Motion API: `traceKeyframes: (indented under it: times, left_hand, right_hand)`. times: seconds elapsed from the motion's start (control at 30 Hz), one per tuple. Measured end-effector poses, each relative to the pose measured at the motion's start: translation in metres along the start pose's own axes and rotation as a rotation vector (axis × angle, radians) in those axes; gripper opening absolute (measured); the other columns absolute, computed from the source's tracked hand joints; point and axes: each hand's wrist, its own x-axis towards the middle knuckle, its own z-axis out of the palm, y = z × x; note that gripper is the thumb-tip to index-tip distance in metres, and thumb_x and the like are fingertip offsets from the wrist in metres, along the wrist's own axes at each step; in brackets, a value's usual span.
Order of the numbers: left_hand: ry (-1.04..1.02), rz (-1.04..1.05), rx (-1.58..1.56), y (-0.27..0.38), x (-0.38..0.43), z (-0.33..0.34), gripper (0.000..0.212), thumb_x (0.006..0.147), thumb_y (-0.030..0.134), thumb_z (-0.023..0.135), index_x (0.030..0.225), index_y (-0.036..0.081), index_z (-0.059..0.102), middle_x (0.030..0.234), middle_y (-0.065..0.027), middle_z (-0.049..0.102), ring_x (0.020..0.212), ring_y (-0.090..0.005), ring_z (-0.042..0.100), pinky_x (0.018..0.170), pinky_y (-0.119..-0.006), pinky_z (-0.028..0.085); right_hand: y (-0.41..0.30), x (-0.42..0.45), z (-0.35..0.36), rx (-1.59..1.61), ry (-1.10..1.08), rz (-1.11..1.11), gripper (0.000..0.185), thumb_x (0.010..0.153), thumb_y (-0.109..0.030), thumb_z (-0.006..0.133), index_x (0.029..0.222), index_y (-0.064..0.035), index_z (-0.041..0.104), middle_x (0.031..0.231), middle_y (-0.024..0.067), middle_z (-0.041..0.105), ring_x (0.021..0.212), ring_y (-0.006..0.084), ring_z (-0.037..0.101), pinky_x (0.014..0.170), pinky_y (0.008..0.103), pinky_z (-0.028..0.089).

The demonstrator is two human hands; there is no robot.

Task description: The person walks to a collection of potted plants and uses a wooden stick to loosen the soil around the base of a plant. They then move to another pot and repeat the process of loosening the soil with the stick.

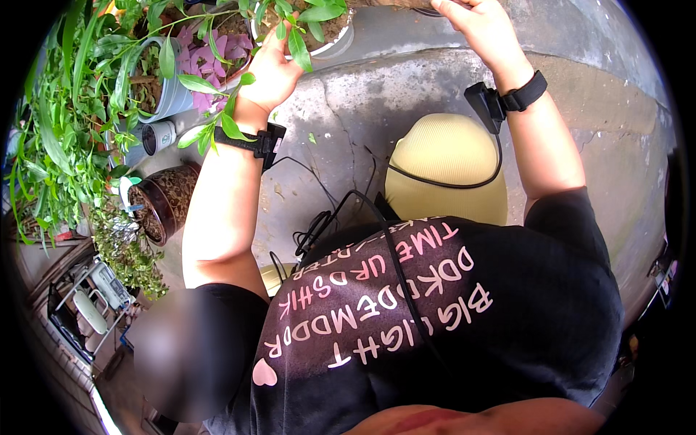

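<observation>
My left hand (274, 73) reaches to the near rim of a white plant pot (340, 46) at the top, its fingers partly hidden by the green leaves of a leafy plant (299, 49); whether it grips anything cannot be told. My right hand (478, 24) is at the top edge, right of the pot, with its fingertips close to a brown object, perhaps wood (386, 2), and a dark thin cord; the frame's edge cuts off part of the fingers. Each wrist wears a black strap with a small device. Beside my left hand stands a pot of purple-leaved plants (209, 54).
Left of my left arm are a light-blue pot (168, 92), a small cup-like pot (159, 137), a brown glazed pot (174, 198) and dense greenery (60, 141). Black cables (315, 228) hang before me above the grey concrete floor (337, 119).
</observation>
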Motion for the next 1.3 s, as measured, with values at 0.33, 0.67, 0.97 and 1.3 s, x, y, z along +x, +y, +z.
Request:
traceKeyframes:
  times: [0.33, 0.67, 0.97, 1.3]
  left_hand:
    - [-0.004, 0.005, 0.014, -0.001, -0.001, -0.001, 0.065, 0.083, 0.016, 0.063, 0.14, 0.003, 0.036, 0.101, -0.0113, 0.068, 0.097, -0.0184, 0.064, 0.088, -0.03, 0.048]
    - [-0.007, -0.012, 0.003, 0.006, -0.001, -0.002, 0.066, 0.082, 0.022, 0.065, 0.138, 0.001, 0.038, 0.099, -0.01, 0.07, 0.096, -0.0192, 0.064, 0.089, -0.031, 0.047]
    - [0.027, 0.067, 0.114, -0.002, 0.001, -0.001, 0.064, 0.082, 0.023, 0.064, 0.137, 0.001, 0.038, 0.098, -0.0092, 0.07, 0.097, -0.0198, 0.064, 0.09, -0.031, 0.047]
    - [0.023, -0.067, 0.061, 0.005, -0.003, -0.001, 0.064, 0.082, 0.021, 0.065, 0.138, 0.004, 0.038, 0.101, -0.008, 0.07, 0.096, -0.0191, 0.064, 0.09, -0.03, 0.047]
  right_hand:
    - [0.076, -0.01, -0.005, 0.535, 0.025, 0.334, 0.013, 0.089, -0.018, 0.064, 0.098, -0.0087, 0.066, 0.064, -0.0062, 0.053, 0.054, 0.0035, 0.041, 0.049, 0.0188, 0.033]
    - [0.113, -0.017, 0.012, 0.948, -0.079, 0.53, 0.018, 0.092, -0.015, 0.06, 0.105, -0.0026, 0.062, 0.065, -0.0015, 0.052, 0.051, 0.0058, 0.037, 0.049, 0.0204, 0.032]
    - [0.107, -0.022, 0.012, 0.959, -0.165, 0.455, 0.022, 0.094, -0.018, 0.058, 0.111, -0.0031, 0.061, 0.066, -0.0025, 0.052, 0.052, 0.0056, 0.038, 0.051, 0.0206, 0.032]
    - [0.031, -0.004, 0.022, -0.051, -0.1, -0.161, 0.026, 0.09, -0.018, 0.061, 0.11, -0.0025, 0.063, 0.095, 0.005, 0.066, 0.087, 0.0163, 0.06, 0.077, 0.031, 0.049]
